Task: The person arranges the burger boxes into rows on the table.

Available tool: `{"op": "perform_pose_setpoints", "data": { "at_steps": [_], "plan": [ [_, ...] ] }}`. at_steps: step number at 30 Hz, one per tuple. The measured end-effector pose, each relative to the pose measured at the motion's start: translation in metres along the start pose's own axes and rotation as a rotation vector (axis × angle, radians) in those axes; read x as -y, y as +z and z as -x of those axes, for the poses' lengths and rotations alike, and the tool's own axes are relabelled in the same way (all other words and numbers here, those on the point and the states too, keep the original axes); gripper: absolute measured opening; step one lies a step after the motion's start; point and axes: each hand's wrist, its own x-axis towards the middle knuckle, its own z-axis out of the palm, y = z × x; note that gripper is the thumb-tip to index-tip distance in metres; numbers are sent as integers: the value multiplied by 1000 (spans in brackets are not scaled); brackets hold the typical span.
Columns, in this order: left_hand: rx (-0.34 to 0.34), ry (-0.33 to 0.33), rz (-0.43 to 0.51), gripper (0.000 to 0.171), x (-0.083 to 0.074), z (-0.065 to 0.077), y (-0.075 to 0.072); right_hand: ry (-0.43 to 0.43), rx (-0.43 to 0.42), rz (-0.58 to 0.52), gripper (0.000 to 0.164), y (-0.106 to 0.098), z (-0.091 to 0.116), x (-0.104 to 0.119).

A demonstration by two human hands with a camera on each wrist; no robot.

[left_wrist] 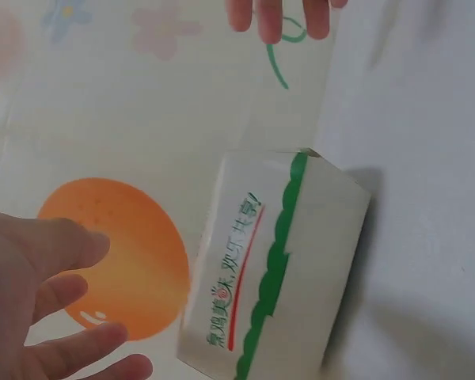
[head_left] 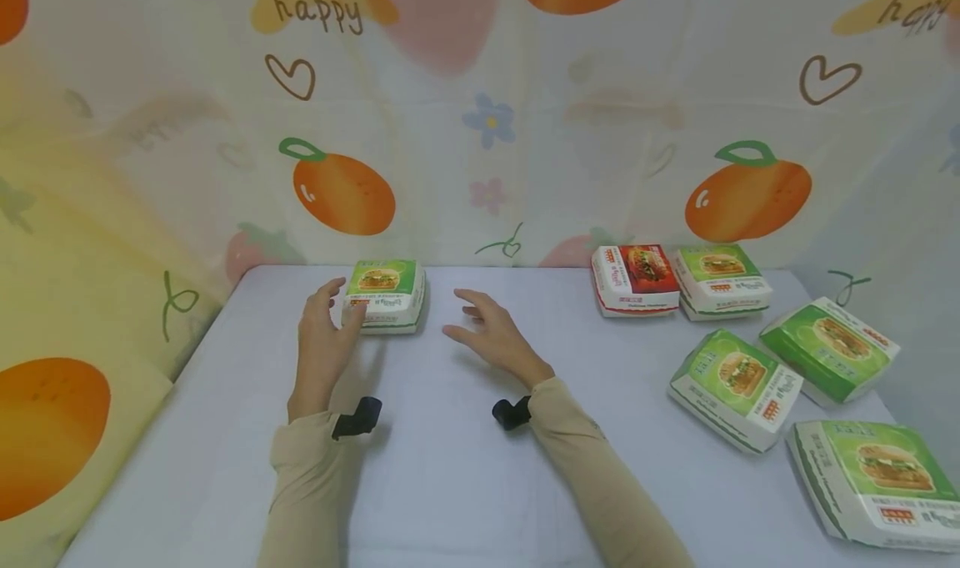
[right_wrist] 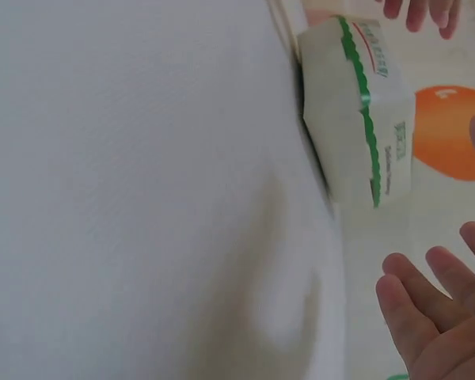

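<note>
A green and white burger box [head_left: 385, 289] sits at the back of the table, left of the middle. My left hand [head_left: 322, 343] hovers at the box's left front corner, fingers spread and loosely bent, with nothing held. To the right of the box, across a gap, my right hand [head_left: 491, 334] is raised with its fingers apart and nothing in it. The left wrist view shows the side of the burger box [left_wrist: 277, 269] beside my left fingers [left_wrist: 71, 348]. In the right wrist view the burger box [right_wrist: 356, 111] stands apart from my right fingers [right_wrist: 419, 309].
A red burger box [head_left: 633, 280] and a green burger box [head_left: 722, 280] stand side by side at the back right. Several more green boxes, such as this tilted box [head_left: 735, 389], lie along the right side. A printed cloth [head_left: 525, 176] hangs behind the white table [head_left: 450, 468].
</note>
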Motion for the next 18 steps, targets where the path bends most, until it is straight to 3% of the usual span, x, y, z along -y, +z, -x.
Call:
{"op": "perform_pose_setpoints", "data": {
  "at_steps": [4,11,18],
  "plan": [
    [-11,7,-7,51,-9,3,0,-11,-33,2,66,-9,8,-6],
    [46,-2,19,53,-21,6,1,-52,-88,-13,64,-28,19,-15],
    [92,27,25,53,-27,8,5,-13,-141,-19,64,-51,29,-22]
  ]
}}
